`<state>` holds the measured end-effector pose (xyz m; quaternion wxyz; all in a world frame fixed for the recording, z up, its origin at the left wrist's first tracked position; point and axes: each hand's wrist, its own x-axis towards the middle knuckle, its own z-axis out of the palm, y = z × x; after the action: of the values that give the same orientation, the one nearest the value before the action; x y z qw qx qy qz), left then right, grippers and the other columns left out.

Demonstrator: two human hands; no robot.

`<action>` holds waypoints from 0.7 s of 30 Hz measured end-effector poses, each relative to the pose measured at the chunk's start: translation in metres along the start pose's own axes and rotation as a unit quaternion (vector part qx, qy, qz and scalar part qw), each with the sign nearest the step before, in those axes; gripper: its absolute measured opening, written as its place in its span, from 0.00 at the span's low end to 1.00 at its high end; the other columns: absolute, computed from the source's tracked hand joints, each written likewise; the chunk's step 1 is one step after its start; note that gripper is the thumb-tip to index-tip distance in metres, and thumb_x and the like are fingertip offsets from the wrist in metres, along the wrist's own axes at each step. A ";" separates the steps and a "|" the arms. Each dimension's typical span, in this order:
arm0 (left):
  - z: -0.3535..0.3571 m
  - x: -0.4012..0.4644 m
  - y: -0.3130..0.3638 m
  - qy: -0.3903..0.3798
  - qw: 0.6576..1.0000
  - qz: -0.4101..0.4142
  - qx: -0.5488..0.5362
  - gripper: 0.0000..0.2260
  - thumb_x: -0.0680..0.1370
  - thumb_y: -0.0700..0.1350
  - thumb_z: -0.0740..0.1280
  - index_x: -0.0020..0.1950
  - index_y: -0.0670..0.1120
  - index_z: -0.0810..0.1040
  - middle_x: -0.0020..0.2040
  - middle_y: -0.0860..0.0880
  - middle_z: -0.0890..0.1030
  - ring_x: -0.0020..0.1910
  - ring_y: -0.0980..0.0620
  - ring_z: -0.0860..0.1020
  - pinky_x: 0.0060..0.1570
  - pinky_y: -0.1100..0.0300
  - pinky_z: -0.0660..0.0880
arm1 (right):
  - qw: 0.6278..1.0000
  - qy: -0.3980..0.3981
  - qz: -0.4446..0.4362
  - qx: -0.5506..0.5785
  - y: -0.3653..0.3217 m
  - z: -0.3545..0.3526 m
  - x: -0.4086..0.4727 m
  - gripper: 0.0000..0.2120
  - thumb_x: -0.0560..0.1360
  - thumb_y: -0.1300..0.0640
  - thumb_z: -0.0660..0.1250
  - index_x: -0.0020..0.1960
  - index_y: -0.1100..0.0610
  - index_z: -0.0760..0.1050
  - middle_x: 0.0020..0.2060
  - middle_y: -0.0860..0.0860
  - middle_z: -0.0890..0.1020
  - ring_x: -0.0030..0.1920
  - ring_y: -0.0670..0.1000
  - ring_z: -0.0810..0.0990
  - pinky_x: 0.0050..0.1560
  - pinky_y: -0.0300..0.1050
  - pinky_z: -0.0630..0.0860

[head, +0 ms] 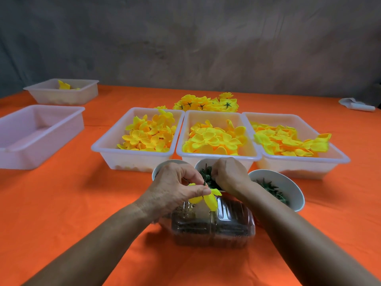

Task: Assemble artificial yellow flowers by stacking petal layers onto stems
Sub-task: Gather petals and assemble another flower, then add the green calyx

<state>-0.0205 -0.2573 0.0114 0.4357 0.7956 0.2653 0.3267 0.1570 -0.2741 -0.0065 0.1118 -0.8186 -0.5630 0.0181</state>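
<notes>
Yellow petals [214, 139] fill three bins [216, 156]; left hand [175, 188] pinches flower [208, 198]; right hand [228, 174] pinching unclear.

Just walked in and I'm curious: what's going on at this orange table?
A person is making artificial yellow flowers. The left hand pinches a small yellow petal layer on a green stem, while the right hand reaches into a white bowl of green pieces. Three tubs of yellow petals sit behind, and finished flowers are piled beyond them.
</notes>
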 end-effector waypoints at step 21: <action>-0.001 -0.001 -0.002 -0.024 1.000 -0.008 -0.018 0.05 0.66 0.43 0.78 0.36 0.44 0.84 0.38 0.45 0.82 0.37 0.47 0.78 0.40 0.47 0.75 | 0.597 -0.110 0.113 0.787 0.014 -0.037 -0.050 0.06 0.71 0.61 0.67 0.44 0.63 0.76 0.33 0.58 0.83 0.29 0.48 0.81 0.27 0.36 0.76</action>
<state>-0.0225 -0.2563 0.0097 0.4588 0.7932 0.2553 0.3085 0.1575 -0.3310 0.0222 0.6469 -0.4621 -0.2417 0.5563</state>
